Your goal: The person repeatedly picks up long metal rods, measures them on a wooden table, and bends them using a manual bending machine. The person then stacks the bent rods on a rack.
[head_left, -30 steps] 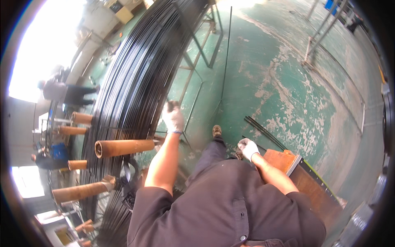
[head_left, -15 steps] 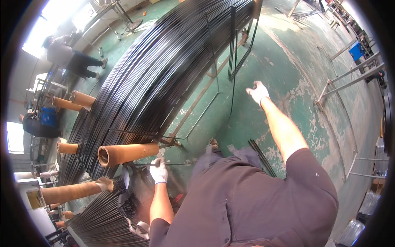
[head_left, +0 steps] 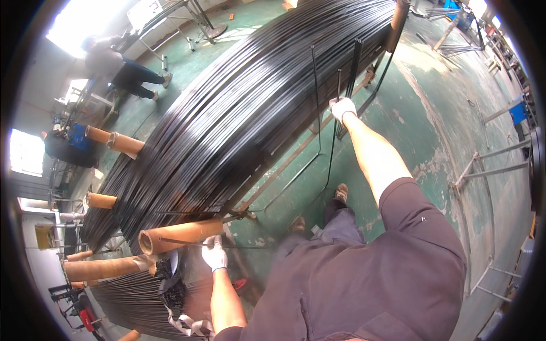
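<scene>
In a white glove, my left hand is closed around a thin black rod beside the near cardboard tube. That rod runs sideways past both sides of the hand. My right hand, also gloved, reaches forward and is closed on a thin upright black rod. Its fingers are partly hidden. Just beyond it stand thicker dark uprights. A large bundle of long black rods curves across the view to the left of both hands, lying on a low frame.
More cardboard tubes stick out at the left. A second rod bundle lies at lower left, near black netting and pale straps. Metal racks stand on the right. One person stands at far left, another nearer.
My right hand has moved forward and left from open air and closed on the upright rod. My left hand keeps its rod. The view has shifted, and one shoe now shows more plainly.
</scene>
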The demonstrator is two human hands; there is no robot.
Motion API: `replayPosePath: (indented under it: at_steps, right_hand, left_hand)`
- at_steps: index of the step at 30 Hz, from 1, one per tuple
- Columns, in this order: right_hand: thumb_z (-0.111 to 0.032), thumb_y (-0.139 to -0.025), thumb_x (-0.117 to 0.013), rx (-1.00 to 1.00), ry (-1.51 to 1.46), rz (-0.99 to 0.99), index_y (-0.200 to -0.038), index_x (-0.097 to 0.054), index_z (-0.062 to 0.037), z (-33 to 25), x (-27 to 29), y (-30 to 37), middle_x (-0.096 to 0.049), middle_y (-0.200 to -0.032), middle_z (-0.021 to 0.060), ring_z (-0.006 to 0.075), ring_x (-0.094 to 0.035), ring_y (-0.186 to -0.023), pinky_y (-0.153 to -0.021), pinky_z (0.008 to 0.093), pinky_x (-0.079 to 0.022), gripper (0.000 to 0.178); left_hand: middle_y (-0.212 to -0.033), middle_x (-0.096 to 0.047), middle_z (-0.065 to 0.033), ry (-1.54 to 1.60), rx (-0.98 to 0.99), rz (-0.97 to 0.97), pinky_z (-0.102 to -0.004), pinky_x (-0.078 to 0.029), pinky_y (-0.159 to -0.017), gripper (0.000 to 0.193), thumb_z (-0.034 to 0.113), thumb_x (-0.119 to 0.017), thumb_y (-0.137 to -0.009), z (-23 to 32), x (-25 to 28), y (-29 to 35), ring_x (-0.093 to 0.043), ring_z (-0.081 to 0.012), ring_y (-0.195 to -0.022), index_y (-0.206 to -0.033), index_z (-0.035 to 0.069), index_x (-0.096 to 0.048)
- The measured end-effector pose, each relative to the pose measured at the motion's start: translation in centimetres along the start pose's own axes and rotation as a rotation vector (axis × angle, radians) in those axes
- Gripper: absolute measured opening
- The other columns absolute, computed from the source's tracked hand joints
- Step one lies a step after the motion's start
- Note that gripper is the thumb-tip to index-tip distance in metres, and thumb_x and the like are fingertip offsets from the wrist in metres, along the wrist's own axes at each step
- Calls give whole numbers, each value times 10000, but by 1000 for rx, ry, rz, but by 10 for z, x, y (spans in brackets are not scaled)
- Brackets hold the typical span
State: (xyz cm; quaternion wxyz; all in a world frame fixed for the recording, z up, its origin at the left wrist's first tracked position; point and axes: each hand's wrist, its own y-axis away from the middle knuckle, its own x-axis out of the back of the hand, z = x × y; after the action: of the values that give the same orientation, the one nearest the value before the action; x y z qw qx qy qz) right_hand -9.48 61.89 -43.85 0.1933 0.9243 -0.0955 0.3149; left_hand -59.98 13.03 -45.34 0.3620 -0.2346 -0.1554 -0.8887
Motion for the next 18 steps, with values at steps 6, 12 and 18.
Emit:
replayPosePath:
  at_steps: [6,12,18]
  right_hand:
    - [-357,-962,-727,235,-216,69,-1349,-716,-159,-68,-1,-28,-746,-1242,177,304,-712,-1195,-1038,380,-538,435]
    - [-484,-917,-806,167,-439,-341,-1095,-789,-109,-103,-32,-56,-769,-910,48,160,-712,-857,-834,343,-556,415]
    - [-671,-984,-651,302,-512,-242,-884,-723,-70,-27,10,13,-675,-766,23,130,-616,-682,-659,329,-506,614]
  left_hand:
    - [-944,-723,-85,-3,145,176,-327,-539,-798,152,114,-709,-1017,6,-6,-55,-646,-176,-833,-1035,-37,-704]
    - [-1026,-700,-89,-134,234,414,-381,-567,-597,317,307,-712,-1030,-74,0,-128,-641,-219,-748,-1148,13,-695]
    - [-1367,-638,-138,252,584,311,-494,-516,-960,492,416,-700,-1024,16,-31,-139,-635,-301,-1128,-1342,52,-610]
